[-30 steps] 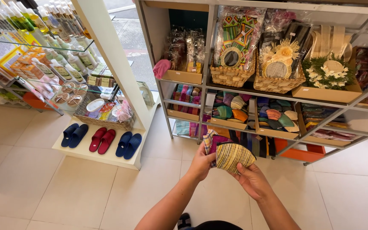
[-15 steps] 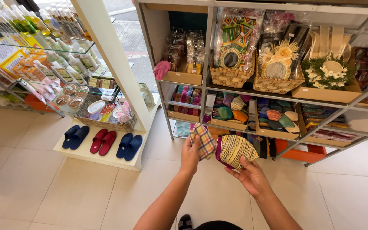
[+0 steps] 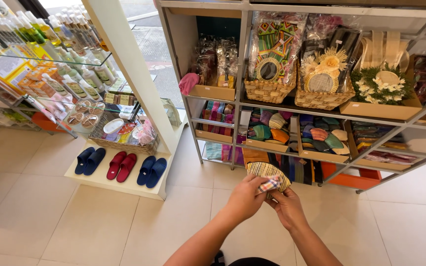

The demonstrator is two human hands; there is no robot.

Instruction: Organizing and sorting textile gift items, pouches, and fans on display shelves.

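I hold a small woven fabric pouch, striped yellow and dark, in front of a metal shelf unit. My left hand grips its lower left edge. My right hand pinches a small checkered cloth piece against the pouch. Both hands meet low in the view, just in front of the bottom shelf.
The shelves hold wicker baskets of wrapped gifts, boxes of folded fabric pouches and an orange bin. To the left, three pairs of slippers sit on a low white platform beside a glass rack of bottles. Pale floor tiles lie below.
My hands have come together: the checkered cloth held apart in my left hand half a second ago is now pressed against the striped pouch, and the pouch sits lower and closer to me.
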